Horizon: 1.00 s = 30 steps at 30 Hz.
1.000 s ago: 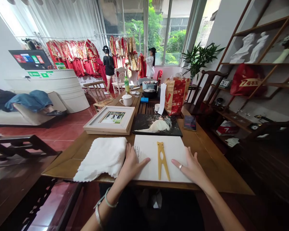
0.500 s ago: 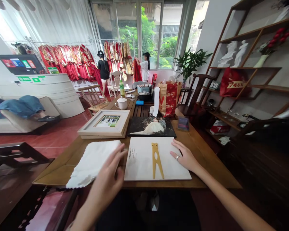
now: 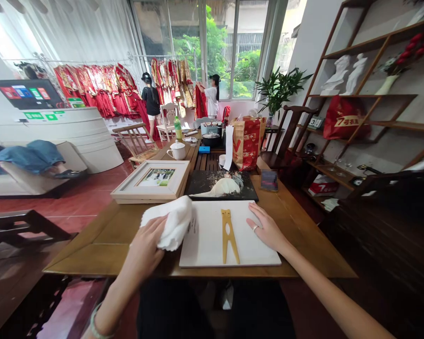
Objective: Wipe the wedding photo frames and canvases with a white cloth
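Head view: your left hand [image 3: 144, 242] is clutching the bunched cloth [image 3: 173, 217] at the white board [image 3: 208, 245]'s nine o'clock edge, while your right hand [image 3: 266, 230] is lying flat and open at three o'clock. Sweeping across the board is risking dislodging the yellow peg [image 3: 229, 230].

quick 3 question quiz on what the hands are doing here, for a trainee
1. True or false: the left hand grips a bunched white cloth.
2. The right hand is: A) clenched in a fist B) flat, palm down on the white board C) raised in the air.
3. Fill in: between the hands, on the white board, lies a yellow ____-shaped piece.

Key: 1 true; 2 B; 3 peg
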Tool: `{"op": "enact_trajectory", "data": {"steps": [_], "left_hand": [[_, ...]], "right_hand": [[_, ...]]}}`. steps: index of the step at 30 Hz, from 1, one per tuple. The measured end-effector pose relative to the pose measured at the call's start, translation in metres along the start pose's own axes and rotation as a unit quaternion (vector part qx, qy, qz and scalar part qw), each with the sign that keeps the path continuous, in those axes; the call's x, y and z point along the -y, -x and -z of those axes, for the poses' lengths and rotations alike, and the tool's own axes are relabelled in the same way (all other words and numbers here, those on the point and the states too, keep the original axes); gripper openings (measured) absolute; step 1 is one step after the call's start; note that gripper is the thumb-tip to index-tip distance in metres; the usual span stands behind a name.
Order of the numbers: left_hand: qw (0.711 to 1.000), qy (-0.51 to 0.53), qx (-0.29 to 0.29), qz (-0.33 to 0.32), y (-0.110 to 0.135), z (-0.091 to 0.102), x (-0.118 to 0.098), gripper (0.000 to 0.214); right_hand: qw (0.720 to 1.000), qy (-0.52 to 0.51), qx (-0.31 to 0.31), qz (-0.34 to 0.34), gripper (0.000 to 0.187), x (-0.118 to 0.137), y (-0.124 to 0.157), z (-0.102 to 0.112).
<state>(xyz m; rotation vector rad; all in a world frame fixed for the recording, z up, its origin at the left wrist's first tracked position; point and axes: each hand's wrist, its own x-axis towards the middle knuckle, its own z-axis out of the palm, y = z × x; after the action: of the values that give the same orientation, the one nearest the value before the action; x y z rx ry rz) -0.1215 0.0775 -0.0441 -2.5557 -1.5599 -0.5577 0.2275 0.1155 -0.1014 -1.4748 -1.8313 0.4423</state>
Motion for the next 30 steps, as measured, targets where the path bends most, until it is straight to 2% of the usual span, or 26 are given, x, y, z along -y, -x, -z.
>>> {"op": "enact_trajectory", "data": {"steps": [3, 5, 7, 11, 13, 15, 21, 23, 26, 30], "left_hand": [[0.997, 0.035, 0.062, -0.04, -0.023, -0.005, -0.034, 0.076], [0.993, 0.029, 0.109, -0.046, -0.042, -0.012, -0.05, 0.084], [0.991, 0.023, 0.129, -0.04, -0.063, -0.021, -0.056, 0.084], [0.99, 0.031, 0.133, -0.029, -0.091, -0.034, -0.052, 0.078], [0.989, 0.037, 0.142, -0.035, -0.091, -0.036, -0.051, 0.078], [0.986, 0.045, 0.151, -0.045, -0.078, -0.032, -0.055, 0.08], [0.978, 0.08, 0.177, -0.075, -0.006, -0.009, -0.086, 0.102], [0.976, 0.083, 0.184, -0.076, 0.007, -0.004, -0.093, 0.105], [0.978, 0.073, 0.182, -0.072, 0.0, -0.006, -0.092, 0.097], [0.986, 0.024, 0.163, -0.032, -0.045, -0.021, -0.078, 0.079]], "right_hand": [[1.0, 0.007, 0.002, 0.007, 0.049, -0.001, 0.001, 0.0], [1.0, 0.016, 0.011, 0.014, 0.05, -0.001, 0.001, 0.0], [0.999, 0.027, 0.023, 0.016, 0.051, -0.002, 0.002, 0.0], [0.999, 0.034, 0.039, 0.011, 0.053, -0.001, 0.003, 0.001], [0.999, 0.031, 0.041, 0.009, 0.054, -0.001, 0.002, 0.001], [0.999, 0.032, 0.039, 0.006, 0.055, -0.001, 0.002, 0.001], [0.999, 0.032, 0.024, 0.008, 0.051, -0.004, 0.0, -0.002], [0.999, 0.031, 0.017, 0.009, 0.05, -0.006, 0.0, -0.003], [0.999, 0.028, 0.011, 0.017, 0.05, -0.009, -0.001, -0.004], [0.999, 0.016, 0.008, 0.028, 0.05, -0.012, -0.001, -0.005]]}}
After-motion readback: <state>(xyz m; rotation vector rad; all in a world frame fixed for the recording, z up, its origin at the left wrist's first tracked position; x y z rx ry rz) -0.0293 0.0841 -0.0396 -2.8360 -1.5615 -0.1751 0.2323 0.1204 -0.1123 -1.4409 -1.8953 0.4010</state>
